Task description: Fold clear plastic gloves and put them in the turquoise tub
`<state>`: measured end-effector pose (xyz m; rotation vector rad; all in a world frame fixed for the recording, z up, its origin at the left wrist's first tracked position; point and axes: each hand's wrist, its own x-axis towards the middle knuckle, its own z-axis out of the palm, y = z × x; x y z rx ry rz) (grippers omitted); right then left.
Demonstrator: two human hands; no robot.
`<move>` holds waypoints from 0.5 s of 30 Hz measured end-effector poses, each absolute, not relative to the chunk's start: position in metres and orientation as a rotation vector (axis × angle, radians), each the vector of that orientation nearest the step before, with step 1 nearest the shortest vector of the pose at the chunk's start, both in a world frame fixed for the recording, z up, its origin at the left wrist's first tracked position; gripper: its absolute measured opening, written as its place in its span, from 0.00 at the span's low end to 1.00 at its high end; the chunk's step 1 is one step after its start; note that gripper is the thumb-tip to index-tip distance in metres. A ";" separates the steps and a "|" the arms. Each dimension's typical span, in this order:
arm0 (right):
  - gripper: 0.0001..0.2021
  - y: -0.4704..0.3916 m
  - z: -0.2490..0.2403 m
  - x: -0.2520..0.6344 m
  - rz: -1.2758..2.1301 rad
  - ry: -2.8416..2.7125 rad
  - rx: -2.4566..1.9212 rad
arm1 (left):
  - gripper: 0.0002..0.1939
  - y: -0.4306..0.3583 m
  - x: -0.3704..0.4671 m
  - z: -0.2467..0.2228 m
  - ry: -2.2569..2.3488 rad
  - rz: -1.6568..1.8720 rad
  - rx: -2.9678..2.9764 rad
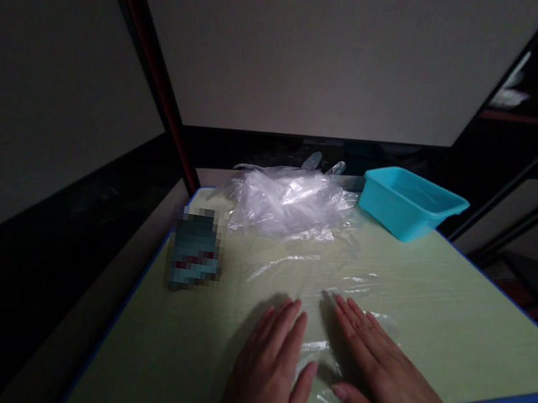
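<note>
My left hand [269, 370] lies flat, palm down, on the pale green table [164, 361] near its front edge. Beside it my right hand [385, 374] also rests flat with fingers together, pressing on a clear plastic sheet [336, 292] spread over the tabletop. Both hands touch the sheet; neither grips anything. Behind the sheet sits a crumpled pile of clear plastic film [289, 201].
A turquoise plastic tub [410, 202] stands at the table's far right corner. A small blurred blue packet [195, 251] lies at the left. Blue edging runs round the table. Dark metal frame bars rise left and right; a wall stands behind.
</note>
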<state>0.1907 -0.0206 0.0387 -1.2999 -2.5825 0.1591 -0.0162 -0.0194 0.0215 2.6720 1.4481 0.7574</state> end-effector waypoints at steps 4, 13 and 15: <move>0.38 -0.021 0.022 0.194 0.010 -2.562 -1.277 | 0.27 -0.024 0.019 0.023 1.272 0.596 2.657; 0.41 -0.023 0.013 0.200 -0.136 -2.583 -1.298 | 0.39 -0.021 0.014 0.016 1.206 0.480 2.779; 0.41 -0.024 0.014 0.199 -0.109 -2.578 -1.306 | 0.40 -0.021 0.006 0.014 1.206 0.507 2.806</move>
